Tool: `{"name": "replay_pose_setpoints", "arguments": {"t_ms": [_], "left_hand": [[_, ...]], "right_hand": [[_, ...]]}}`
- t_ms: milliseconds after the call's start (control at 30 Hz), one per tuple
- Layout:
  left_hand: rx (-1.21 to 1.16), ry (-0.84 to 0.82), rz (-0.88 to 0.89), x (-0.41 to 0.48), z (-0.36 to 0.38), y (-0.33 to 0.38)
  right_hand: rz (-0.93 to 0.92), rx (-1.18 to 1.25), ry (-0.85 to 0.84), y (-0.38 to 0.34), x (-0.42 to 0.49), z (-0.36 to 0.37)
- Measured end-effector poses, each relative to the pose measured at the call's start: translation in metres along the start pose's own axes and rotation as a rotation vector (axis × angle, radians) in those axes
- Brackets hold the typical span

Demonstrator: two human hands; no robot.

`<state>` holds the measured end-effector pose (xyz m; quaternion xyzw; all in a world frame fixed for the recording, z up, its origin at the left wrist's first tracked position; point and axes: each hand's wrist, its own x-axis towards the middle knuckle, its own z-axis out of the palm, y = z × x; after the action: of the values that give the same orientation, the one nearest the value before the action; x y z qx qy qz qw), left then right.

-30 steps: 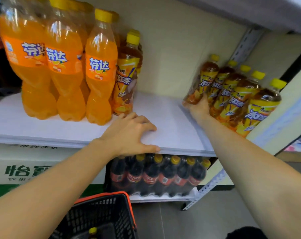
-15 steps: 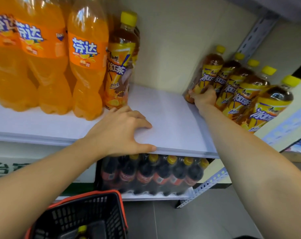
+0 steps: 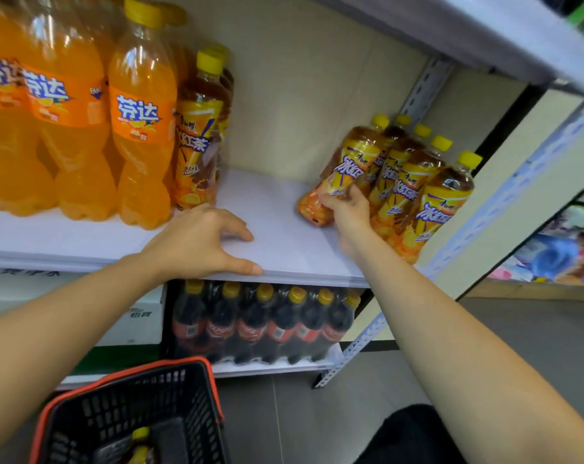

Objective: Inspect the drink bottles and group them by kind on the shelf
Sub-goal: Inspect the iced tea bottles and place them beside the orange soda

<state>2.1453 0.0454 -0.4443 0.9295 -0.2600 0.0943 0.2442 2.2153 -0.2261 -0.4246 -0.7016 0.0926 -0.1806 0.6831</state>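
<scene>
- At the shelf's (image 3: 283, 236) right end, the right hand (image 3: 345, 212) grips a tilted iced tea bottle (image 3: 342, 172); the leaning row (image 3: 417, 185) beside it could topple.
- The left hand (image 3: 196, 242) lies spread, holding nothing; the other tea bottles (image 3: 200, 139) stand far left by the orange sodas (image 3: 140, 122).

orange soda bottles (image 3: 32, 128) cut off at left edge, basket (image 3: 130, 416) cropped below, its bottle (image 3: 140, 445) half hidden

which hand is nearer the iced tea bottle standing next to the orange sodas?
Left. The left hand rests on the shelf edge just in front of that iced tea bottle; the right hand grips another iced tea bottle far to its right.
</scene>
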Motion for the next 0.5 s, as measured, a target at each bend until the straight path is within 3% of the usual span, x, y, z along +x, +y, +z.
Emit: {"name": "replay_pose_setpoints", "arguments": {"t_ms": [167,333,500], "left_hand": [[-0.378,0.076,-0.113,-0.002,-0.006,0.005],[-0.67,0.245,-0.187,-0.013,-0.022,0.02],[-0.925,0.123,-0.256,-0.034,-0.028,0.051]], "right_hand": [[0.095,0.227,-0.152,-0.016,-0.084,-0.004],[0.147,0.205,-0.273,-0.03,-0.166,-0.019],[0.144,0.167,-0.299,-0.014,-0.223,-0.017]]}}
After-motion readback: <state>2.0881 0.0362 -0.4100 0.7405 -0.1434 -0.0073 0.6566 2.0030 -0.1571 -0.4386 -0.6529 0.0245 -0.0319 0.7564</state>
